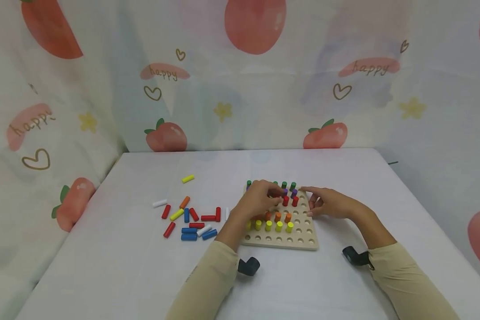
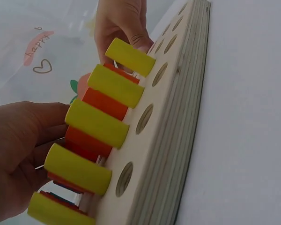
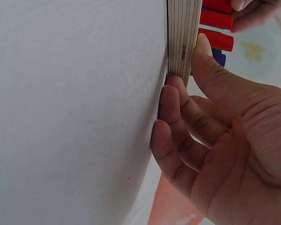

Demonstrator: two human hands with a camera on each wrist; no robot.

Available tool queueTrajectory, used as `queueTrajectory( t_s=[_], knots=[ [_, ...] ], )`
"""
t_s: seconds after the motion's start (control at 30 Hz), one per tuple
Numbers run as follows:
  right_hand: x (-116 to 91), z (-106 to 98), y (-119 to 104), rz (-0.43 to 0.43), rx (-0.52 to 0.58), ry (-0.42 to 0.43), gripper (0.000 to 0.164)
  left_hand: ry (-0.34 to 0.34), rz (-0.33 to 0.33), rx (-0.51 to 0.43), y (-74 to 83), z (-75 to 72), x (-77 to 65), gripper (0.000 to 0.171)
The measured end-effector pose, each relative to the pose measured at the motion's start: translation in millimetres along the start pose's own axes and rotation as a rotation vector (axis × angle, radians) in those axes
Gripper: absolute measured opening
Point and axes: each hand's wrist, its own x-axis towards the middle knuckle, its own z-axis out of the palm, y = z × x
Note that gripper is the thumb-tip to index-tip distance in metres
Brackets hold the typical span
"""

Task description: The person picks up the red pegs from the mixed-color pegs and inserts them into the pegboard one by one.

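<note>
A wooden pegboard (image 1: 302, 242) lies on the table with rows of green, purple, red, orange and yellow pegs standing in its holes. My left hand (image 1: 258, 198) reaches over the middle of the board and pinches a red peg in the red row, its fingertips partly hidden. Two red pegs (image 1: 295, 201) stand just right of those fingers. At the board's right side, my right hand (image 1: 332, 203) holds the edge. In the right wrist view the thumb (image 3: 203, 49) presses the upper edge, with the other fingers curled by the side near the tabletop. Yellow pegs (image 2: 98, 124) fill the foreground of the left wrist view.
Left of the board lie several loose pegs: red (image 1: 169, 230), blue (image 1: 189, 237), white (image 1: 160, 203), orange (image 1: 185, 202) and yellow (image 1: 177, 215). Another yellow peg (image 1: 188, 178) lies farther back. A printed cloth (image 1: 244, 98) hangs behind the white table (image 1: 104, 266).
</note>
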Motion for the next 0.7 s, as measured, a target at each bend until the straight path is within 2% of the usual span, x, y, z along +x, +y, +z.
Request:
queueTrajectory(
  t_s=[0.2, 0.5, 0.7],
  knots=[
    [0, -1, 0, 0.01, 0.009, -0.006, 0.083, -0.031, -0.008, 0.021, -8.2, -16.6, -8.2, 0.027],
    [0, -2, 1, 0.026, 0.008, 0.007, 0.082, -0.046, 0.022, 0.063, -21.0, -38.8, -17.5, 0.028],
    [1, 1, 0, 0.013, 0.02, 0.004, 0.081, -0.074, 0.041, 0.12, -31.0, -60.3, -31.6, 0.032]
  ],
)
